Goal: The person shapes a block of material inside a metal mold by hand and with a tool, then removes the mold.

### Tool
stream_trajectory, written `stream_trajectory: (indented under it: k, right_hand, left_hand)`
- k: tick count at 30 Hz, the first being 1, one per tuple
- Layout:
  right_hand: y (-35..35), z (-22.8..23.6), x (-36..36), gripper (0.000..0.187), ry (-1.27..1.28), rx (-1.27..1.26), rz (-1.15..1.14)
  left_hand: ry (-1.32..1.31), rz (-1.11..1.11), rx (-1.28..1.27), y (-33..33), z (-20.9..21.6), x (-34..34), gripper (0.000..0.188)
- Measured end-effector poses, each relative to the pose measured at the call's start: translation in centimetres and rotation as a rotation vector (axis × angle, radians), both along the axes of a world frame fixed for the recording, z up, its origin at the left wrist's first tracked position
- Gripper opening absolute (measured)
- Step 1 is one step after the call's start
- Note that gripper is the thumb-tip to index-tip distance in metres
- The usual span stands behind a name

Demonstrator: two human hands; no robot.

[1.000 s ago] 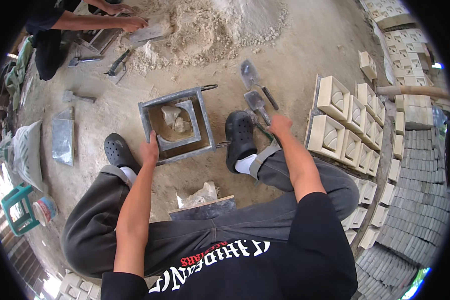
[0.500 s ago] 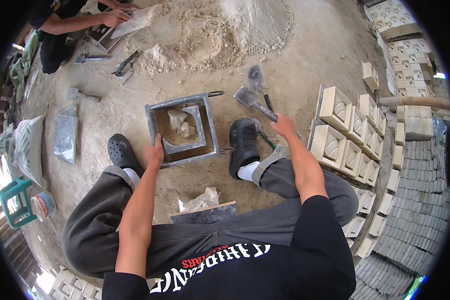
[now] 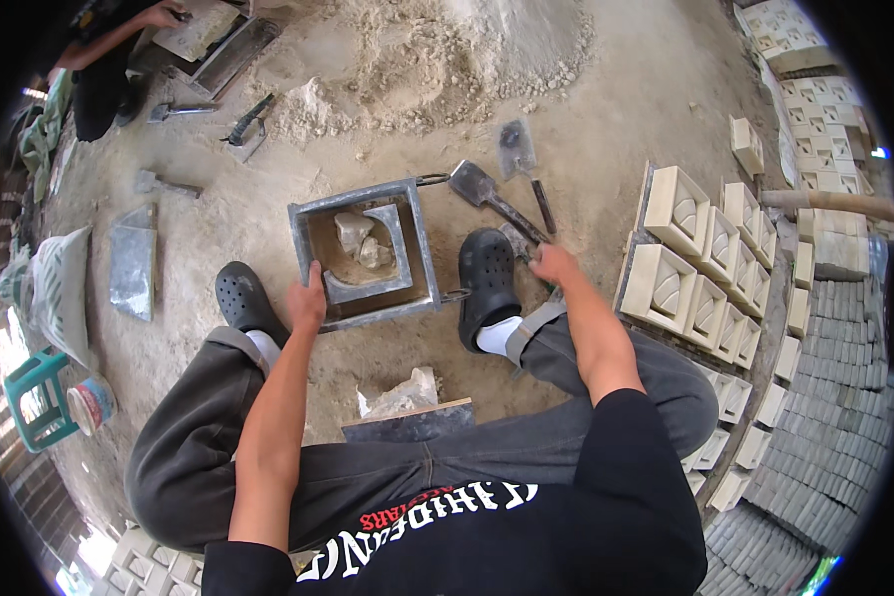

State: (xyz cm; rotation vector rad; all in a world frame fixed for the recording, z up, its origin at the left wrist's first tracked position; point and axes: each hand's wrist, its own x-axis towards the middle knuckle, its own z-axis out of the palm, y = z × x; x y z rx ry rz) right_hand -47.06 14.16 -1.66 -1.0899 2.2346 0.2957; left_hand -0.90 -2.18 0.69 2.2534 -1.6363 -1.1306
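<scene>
A square grey mould frame with looped handles lies on the ground between my feet. Inside it is a smaller grey insert with a curved cut-out, and pale lumps of damp material rest in the hollow. My left hand grips the frame's near left side, thumb over the rim. Beyond my right shoe, my right hand is closed round the handle of a small square-bladed shovel, its blade pointing away and to the left. A flat trowel lies just past it.
A heap of pale powder spreads at the far side. Rows of cast blocks stand on a board to the right. A hammer, a metal plate and a green stool are leftward. Another person works at far left.
My right hand has drawn nearer and slightly left, and the shovel blade has swung left toward the frame's far handle. The other person's hands and board have moved left. My left hand stays put.
</scene>
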Motion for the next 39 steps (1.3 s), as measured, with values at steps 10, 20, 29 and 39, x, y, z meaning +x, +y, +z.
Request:
stream_trajectory:
  k: [10, 20, 29, 39]
  right_hand:
    - [1.4, -1.1, 0.9, 0.036, 0.141, 0.134, 0.359]
    - [4.2, -0.7, -0.6, 0.037, 0.07, -0.256, -0.02]
    - [-8.1, 12.8, -1.3, 0.042, -0.292, -0.587, -0.064]
    - [-5.1, 25.4, 12.8, 0.036, -1.345, -0.278, -0.793]
  left_hand:
    - [0.007, 0.039, 0.0, 0.0, 0.6, -0.9, 0.075]
    - [-0.039, 0.034, 0.067, -0.1, 0.3, -0.2, 0.075]
    - [-0.028, 0.018, 0.04, 0.2, 0.1, -0.4, 0.076]
    - [-0.063, -0.023, -0.215, 1.2, 1.2, -1.4, 0.054]
